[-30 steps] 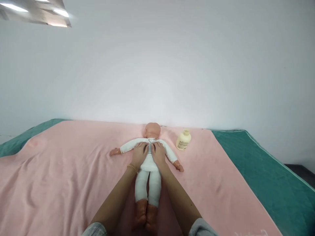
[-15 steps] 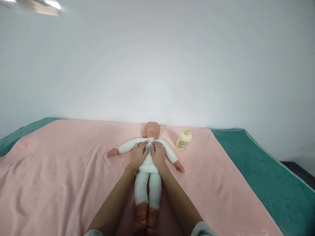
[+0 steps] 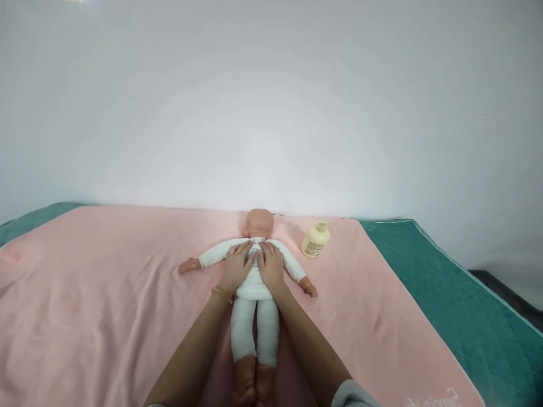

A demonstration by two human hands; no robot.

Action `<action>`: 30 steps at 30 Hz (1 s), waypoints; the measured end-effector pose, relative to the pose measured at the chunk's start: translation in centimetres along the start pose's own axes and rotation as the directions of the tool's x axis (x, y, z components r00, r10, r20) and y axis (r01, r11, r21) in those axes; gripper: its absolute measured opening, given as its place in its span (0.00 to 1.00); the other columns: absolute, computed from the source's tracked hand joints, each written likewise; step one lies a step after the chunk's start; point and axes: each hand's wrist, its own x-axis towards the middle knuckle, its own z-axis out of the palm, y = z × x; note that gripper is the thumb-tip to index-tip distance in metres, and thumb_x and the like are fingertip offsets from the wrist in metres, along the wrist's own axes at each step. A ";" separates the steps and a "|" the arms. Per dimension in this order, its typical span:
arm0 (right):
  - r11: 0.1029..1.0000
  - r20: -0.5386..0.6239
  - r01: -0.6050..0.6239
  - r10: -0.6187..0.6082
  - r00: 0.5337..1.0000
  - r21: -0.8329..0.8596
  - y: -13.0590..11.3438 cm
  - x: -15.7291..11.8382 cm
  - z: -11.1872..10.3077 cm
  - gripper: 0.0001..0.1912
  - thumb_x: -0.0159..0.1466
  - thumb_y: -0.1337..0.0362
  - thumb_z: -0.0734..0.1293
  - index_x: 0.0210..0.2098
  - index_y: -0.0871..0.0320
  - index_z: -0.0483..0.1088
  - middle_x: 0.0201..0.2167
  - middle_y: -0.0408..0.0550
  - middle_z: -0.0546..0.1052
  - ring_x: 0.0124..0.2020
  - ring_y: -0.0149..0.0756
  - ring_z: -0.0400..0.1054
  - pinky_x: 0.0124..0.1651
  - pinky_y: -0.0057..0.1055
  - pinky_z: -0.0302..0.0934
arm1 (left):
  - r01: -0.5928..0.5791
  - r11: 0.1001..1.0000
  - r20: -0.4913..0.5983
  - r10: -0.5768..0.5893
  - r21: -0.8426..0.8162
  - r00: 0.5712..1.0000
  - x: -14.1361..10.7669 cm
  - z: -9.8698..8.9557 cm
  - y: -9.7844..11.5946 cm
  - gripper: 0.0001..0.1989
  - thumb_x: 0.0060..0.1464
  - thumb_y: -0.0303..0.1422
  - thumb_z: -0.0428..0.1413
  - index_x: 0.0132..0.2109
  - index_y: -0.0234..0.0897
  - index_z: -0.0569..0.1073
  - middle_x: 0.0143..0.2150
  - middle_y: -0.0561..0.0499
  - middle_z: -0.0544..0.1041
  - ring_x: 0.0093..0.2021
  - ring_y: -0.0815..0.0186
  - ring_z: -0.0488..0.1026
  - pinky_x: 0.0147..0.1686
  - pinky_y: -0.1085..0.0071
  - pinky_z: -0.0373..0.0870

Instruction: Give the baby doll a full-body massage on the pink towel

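Lying lengthwise near the middle of the bed [image 3: 500,345], the doll [image 3: 253,289] has its head by the far edge, against the wall [image 3: 271,102], and its arms spread wide. Its torso is right under the person's fingers: the right hand [image 3: 235,272] rests on one side of the upper body, the left hand [image 3: 271,270] on the other, touching it. The fingers of both lie flat and slightly spread, pointing toward the head and gripping nothing. A grey patch [image 3: 256,260] shows in the gap between the hands, partly covered by them.

Over toward the far right corner, a pale yellow bottle [image 3: 315,241] stands upright beyond the doll's outstretched arm, near it but apart. A pink blanket [image 3: 360,322] lies beneath everything, wrinkled toward the left edge, with green quilted fabric [image 3: 424,268] showing along the right edge and at the far left corner. The forearms pass beside the doll's legs, a bracelet [image 3: 222,293] on the right wrist.
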 end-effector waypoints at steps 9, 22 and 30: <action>0.976 -0.136 0.050 -0.021 0.991 0.213 -0.7 -1.5 -1.9 0.17 0.70 0.62 0.55 0.50 0.59 0.70 0.51 0.54 0.73 0.54 0.42 0.63 0.58 0.41 0.55 | 0.014 0.968 -0.260 -0.081 -0.250 0.962 -2.0 -2.6 1.5 0.17 0.65 0.36 0.42 0.46 0.38 0.74 0.47 0.46 0.78 0.49 0.58 0.71 0.53 0.56 0.65; 0.932 -0.100 0.114 -0.084 0.991 0.343 -1.2 -9.0 -4.5 0.16 0.68 0.65 0.58 0.34 0.55 0.77 0.35 0.48 0.73 0.41 0.39 0.65 0.46 0.38 0.56 | -0.041 0.927 -0.162 -0.021 -0.373 0.987 -7.1 -3.9 4.1 0.21 0.64 0.37 0.41 0.26 0.40 0.70 0.24 0.50 0.72 0.30 0.63 0.70 0.34 0.64 0.68; 0.942 -0.001 0.017 -0.018 1.000 0.334 -0.9 -7.9 -3.6 0.16 0.66 0.69 0.60 0.26 0.55 0.75 0.29 0.45 0.73 0.37 0.38 0.65 0.44 0.37 0.55 | 0.014 0.940 -0.066 -0.038 -0.341 0.997 -6.1 -3.4 3.7 0.25 0.65 0.39 0.41 0.21 0.39 0.67 0.22 0.50 0.72 0.27 0.65 0.70 0.32 0.66 0.68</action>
